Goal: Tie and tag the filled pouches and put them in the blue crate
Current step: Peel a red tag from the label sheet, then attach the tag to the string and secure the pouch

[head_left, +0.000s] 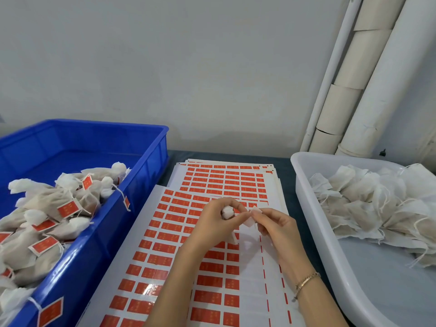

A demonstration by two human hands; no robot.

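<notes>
Left hand (215,224): fingers curled, gripping the white pouch (227,212) over the middle of the worktop (286,185). Right hand (277,228): thumb and forefinger pinch a white label piece (253,217) that touches the pouch. Both hands are above the label sheets (169,244), which lie between the two containers. Blue crate (106,232): left edge of the worktop, holding tagged pouches (47,204). White tub (316,223): right edge, holding untagged pouches (368,201). A bracelet (305,283) is on the right wrist

One blue crate (151,166), one white tub (306,199)
</notes>
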